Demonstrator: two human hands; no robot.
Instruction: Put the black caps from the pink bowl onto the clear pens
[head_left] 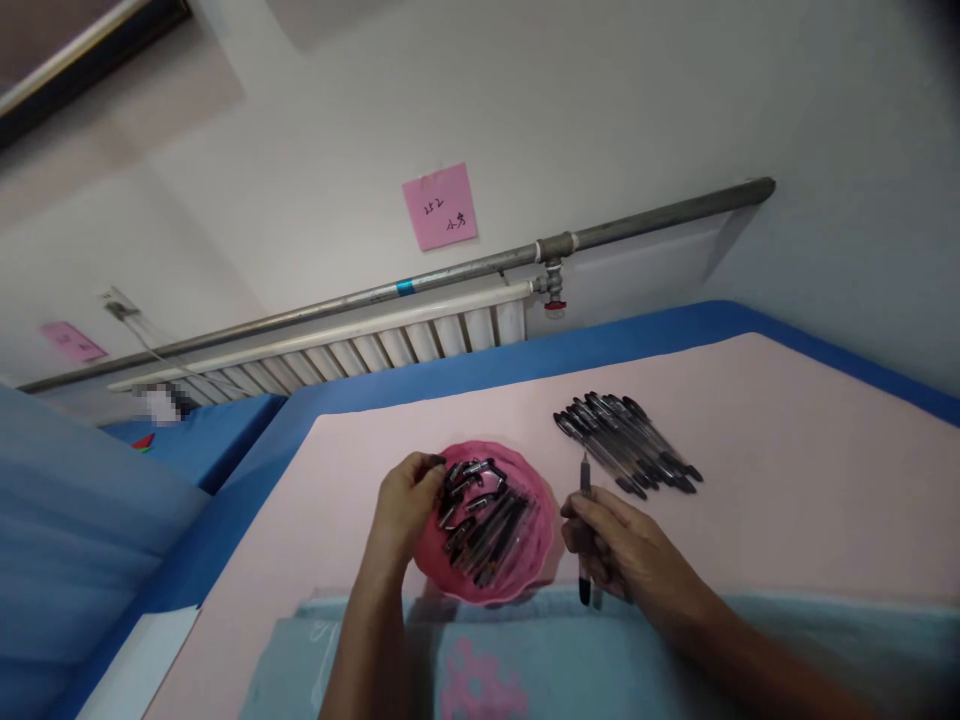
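Note:
A pink scalloped dish (538, 560) sits on the pink tabletop and holds several black pen parts (484, 520). My left hand (405, 505) reaches over the dish's left rim, fingers curled and pinching among the parts; what it grips is too small to name. My right hand (619, 550), just right of the dish, is closed round a single black pen (584, 485) held upright. Beyond it lies a neat row of several assembled black pens (630, 445).
The pink table surface (787, 480) has a blue border (600, 345). A light blue cloth (570, 660) covers the near edge. A radiator (360, 350) and a grey pipe (645, 220) run along the wall, with a pink note (439, 206) above.

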